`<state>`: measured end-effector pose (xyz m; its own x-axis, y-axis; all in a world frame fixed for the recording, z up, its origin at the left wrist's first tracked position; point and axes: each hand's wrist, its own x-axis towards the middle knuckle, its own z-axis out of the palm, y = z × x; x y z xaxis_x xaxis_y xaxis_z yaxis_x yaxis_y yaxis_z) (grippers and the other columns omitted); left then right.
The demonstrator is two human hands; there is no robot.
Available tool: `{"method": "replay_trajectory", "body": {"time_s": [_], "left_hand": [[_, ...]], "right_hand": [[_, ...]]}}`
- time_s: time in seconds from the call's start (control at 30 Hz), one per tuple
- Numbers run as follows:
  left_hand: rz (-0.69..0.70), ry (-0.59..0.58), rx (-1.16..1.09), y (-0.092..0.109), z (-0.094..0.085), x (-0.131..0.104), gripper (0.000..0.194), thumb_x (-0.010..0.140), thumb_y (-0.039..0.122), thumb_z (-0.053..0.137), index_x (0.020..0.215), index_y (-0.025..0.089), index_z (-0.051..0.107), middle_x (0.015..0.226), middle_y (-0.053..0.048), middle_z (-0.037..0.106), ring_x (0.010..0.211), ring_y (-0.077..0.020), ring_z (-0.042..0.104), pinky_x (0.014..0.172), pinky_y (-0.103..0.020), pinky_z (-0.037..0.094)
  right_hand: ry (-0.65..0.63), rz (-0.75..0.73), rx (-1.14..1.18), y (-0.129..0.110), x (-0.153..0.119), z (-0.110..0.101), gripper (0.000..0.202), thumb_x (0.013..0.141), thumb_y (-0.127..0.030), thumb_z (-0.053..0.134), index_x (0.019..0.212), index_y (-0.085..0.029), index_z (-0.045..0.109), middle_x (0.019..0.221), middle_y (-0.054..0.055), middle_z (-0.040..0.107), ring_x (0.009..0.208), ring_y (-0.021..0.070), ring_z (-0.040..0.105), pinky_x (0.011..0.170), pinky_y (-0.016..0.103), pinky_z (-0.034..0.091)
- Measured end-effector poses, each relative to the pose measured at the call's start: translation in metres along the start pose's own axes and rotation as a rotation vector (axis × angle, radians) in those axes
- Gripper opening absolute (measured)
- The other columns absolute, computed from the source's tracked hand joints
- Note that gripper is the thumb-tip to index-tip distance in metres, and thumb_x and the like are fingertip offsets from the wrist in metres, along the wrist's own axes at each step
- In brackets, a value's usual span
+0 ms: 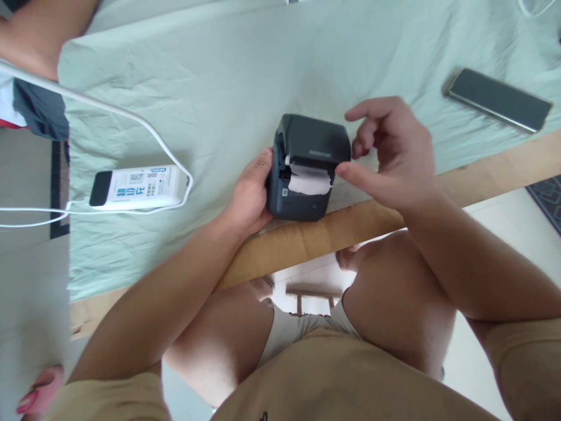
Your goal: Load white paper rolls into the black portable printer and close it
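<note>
A small dark label printer (302, 204) sits near the front edge of the cloth-covered table, its lid (315, 137) slightly raised at the front. White paper (309, 182) sticks out of the slot below the lid. My left hand (256, 190) grips the printer's left side, its fingers partly hidden by the body. At the right side of the lid is my right hand (390, 155), fingers apart and curved, with nothing between them. Its thumb tip is at or very close to the lid's right corner; I cannot tell whether they touch.
A white power bank (146, 187) with a white cable (131, 114) lies to the left. A dark phone-like slab (497, 99) rests at the right. Another person's arm (41, 32) reaches in at the top left. The table's wooden edge (302, 242) runs in front of my legs.
</note>
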<state>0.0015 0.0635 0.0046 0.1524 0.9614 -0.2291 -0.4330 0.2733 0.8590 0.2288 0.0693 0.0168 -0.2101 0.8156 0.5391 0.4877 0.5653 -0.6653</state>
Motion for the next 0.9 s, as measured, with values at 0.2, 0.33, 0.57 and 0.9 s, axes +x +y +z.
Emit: {"method": "replay_trajectory", "body": {"time_s": [0.2, 0.33, 0.57, 0.9], "left_hand": [[-0.037, 0.024, -0.012, -0.001, -0.002, 0.001, 0.026, 0.108, 0.042, 0.065, 0.096, 0.02, 0.073, 0.096, -0.004, 0.085, 0.111, -0.0249, 0.084, 0.096, -0.035, 0.066], [-0.014, 0.036, -0.006, -0.003, -0.004, 0.002, 0.027, 0.105, 0.044, 0.071, 0.092, 0.021, 0.07, 0.087, -0.004, 0.082, 0.109, -0.0271, 0.084, 0.095, -0.037, 0.068], [-0.028, -0.002, 0.017, -0.001, -0.003, 0.0, 0.031, 0.1, 0.051, 0.077, 0.095, 0.022, 0.068, 0.092, -0.005, 0.083, 0.113, -0.0305, 0.084, 0.093, -0.04, 0.069], [0.0, -0.03, 0.065, 0.0, -0.001, -0.003, 0.033, 0.099, 0.053, 0.077, 0.092, 0.022, 0.068, 0.09, -0.005, 0.081, 0.118, -0.0331, 0.082, 0.099, -0.044, 0.067]], "right_hand": [[0.243, 0.102, 0.186, -0.032, 0.007, 0.008, 0.031, 0.102, -0.063, 0.072, 0.107, -0.035, 0.059, 0.07, -0.005, 0.056, 0.062, 0.0182, 0.066, 0.048, 0.033, 0.048], [0.263, 0.053, 0.181, -0.035, 0.013, 0.01, 0.028, 0.101, -0.049, 0.074, 0.092, -0.032, 0.054, 0.089, -0.001, 0.07, 0.081, 0.0205, 0.075, 0.051, 0.034, 0.05], [-0.224, 0.074, -0.38, -0.032, 0.017, 0.011, 0.019, 0.089, -0.035, 0.076, 0.107, -0.033, 0.075, 0.082, 0.0, 0.077, 0.068, 0.0253, 0.067, 0.068, 0.046, 0.055], [-0.245, 0.117, -0.033, -0.03, 0.011, 0.0, 0.05, 0.084, -0.047, 0.08, 0.132, -0.038, 0.072, 0.112, -0.001, 0.084, 0.068, 0.0203, 0.068, 0.061, 0.038, 0.057]]}}
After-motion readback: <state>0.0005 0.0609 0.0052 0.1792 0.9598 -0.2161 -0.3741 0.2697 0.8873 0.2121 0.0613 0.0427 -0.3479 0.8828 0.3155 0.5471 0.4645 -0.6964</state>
